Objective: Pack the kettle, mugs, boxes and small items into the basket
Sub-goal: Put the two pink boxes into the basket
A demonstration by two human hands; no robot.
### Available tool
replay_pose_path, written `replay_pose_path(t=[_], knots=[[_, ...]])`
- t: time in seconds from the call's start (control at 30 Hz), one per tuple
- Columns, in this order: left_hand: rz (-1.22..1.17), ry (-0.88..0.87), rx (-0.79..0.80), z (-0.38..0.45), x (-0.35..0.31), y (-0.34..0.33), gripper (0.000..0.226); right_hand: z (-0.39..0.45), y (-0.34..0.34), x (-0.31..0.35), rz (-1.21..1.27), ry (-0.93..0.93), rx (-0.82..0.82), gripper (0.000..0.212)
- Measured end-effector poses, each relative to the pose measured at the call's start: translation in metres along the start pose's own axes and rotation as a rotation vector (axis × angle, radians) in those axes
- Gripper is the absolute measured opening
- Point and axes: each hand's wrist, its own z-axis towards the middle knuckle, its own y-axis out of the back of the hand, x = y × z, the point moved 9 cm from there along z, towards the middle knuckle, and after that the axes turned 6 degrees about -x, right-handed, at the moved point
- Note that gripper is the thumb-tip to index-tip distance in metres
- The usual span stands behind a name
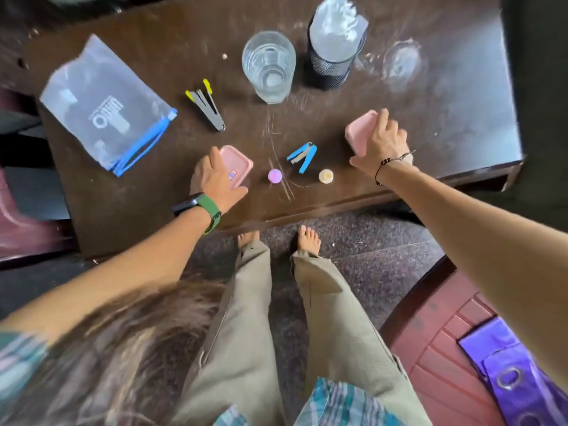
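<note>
Two pink boxes lie on the dark table [430, 96]. My left hand [215, 176] grips the left pink box [238, 162], which has a small sticker on its lid. My right hand [382, 141] grips the right pink box [359, 133] from above. Between them lie a blue stapler [302, 155], a small purple round item [274, 175] and a small cream round item [325, 176]. No basket, kettle or mug is in view.
A glass of water [269, 66] and a black mesh cup [333, 66] stuffed with clear plastic stand at the back. A zip pouch [104, 106] lies at the left, a folded metal tool [207, 106] beside it. My feet [276, 238] stand at the table's front edge.
</note>
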Motion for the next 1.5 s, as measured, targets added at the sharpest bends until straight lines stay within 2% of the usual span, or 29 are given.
replay_pose_path(t=[0.07,0.2,0.4,0.53,0.67,0.87,1.03,1.27,1.5], knots=[[0.008,0.002,-0.032,0.003,0.002,-0.002,0.099,0.002,0.000,-0.001,-0.002,-0.012,-0.012,0.094],[0.014,-0.027,-0.105,0.002,-0.008,0.014,0.077,0.000,0.010,0.005,-0.017,-0.004,-0.037,0.079],[-0.143,0.077,-0.161,-0.027,-0.002,0.082,0.070,-0.045,0.052,0.053,-0.003,0.086,-0.044,0.070],[-0.245,0.147,-0.227,-0.053,0.017,0.141,0.067,-0.082,0.079,0.126,0.001,0.210,-0.031,0.066],[-0.319,0.245,-0.375,-0.076,0.065,0.209,0.064,-0.112,0.108,0.226,-0.029,0.371,-0.069,0.057],[-0.304,0.407,-0.533,-0.124,0.194,0.289,0.060,-0.180,0.124,0.396,0.011,0.661,-0.068,0.065],[-0.262,0.540,-0.526,-0.157,0.292,0.308,0.062,-0.235,0.109,0.496,-0.102,0.861,-0.085,0.065],[-0.166,0.491,-0.498,-0.170,0.375,0.340,0.060,-0.275,0.087,0.594,-0.165,0.983,-0.047,0.068],[-0.037,0.310,-0.463,-0.142,0.403,0.359,0.060,-0.283,0.077,0.677,-0.221,1.124,-0.042,0.068]])
